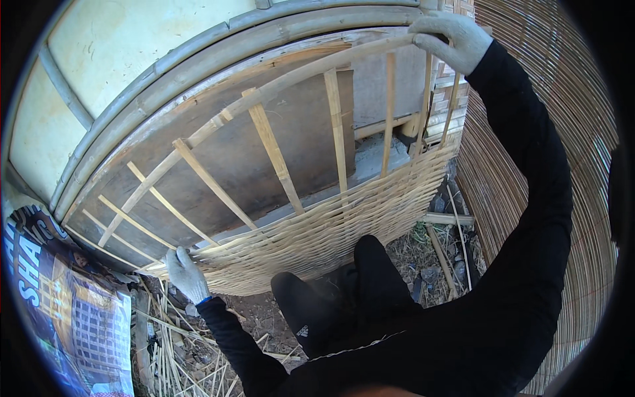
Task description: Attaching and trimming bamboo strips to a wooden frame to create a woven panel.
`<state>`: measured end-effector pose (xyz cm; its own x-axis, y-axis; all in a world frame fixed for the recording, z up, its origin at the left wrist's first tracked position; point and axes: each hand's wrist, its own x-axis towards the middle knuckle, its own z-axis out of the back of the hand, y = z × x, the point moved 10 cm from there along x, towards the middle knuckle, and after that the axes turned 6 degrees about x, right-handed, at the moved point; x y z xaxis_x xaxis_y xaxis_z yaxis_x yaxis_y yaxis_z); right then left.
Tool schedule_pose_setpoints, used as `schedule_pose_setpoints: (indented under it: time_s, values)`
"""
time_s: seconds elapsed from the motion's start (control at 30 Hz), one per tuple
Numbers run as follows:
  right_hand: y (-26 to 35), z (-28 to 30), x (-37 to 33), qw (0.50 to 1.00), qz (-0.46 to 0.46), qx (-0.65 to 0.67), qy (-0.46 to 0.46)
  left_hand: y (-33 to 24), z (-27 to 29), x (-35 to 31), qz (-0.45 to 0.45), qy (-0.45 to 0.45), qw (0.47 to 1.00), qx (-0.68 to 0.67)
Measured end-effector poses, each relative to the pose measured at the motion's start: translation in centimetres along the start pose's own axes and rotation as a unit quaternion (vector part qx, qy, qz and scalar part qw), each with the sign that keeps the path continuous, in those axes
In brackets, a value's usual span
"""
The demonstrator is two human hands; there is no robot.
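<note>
In front of me stands a half-woven bamboo panel, its lower part a tight weave of thin pale strips. Upright bamboo slats rise from the weave, spread apart. A long bamboo strip runs across the slats near their upper ends. My right hand, in a pale grey glove, is closed round this strip's right end. At the weave's upper left edge my gloved left hand pinches the end of a thin woven bamboo strip. The undersides of its fingers are partly hidden.
Behind the panel are a brown board and thick bamboo poles along a pale wall. A slatted bamboo screen stands at the right. A printed banner hangs at the left. Cut bamboo strips litter the ground.
</note>
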<state>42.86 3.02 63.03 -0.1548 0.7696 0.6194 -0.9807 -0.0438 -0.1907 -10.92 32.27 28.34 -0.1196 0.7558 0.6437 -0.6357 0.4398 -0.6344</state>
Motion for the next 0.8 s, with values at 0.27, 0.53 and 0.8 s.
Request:
schedule_pose_setpoints:
  time_s: [0.27,0.53,0.8]
  values:
    - [-1.2,-2.2,-1.1,0.999,0.048,-0.014,-0.018,-0.8,1.3,-1.5,-0.006,-0.030,1.000,0.002]
    - [-0.1,0.8,1.4,0.990,0.087,0.022,-0.105,-1.0,2.1,-3.1,0.026,-0.033,0.999,0.000]
    - [-3.3,-2.6,1.8,0.998,0.057,0.003,-0.030,-0.7,2.2,-3.2,0.007,-0.040,0.999,0.008]
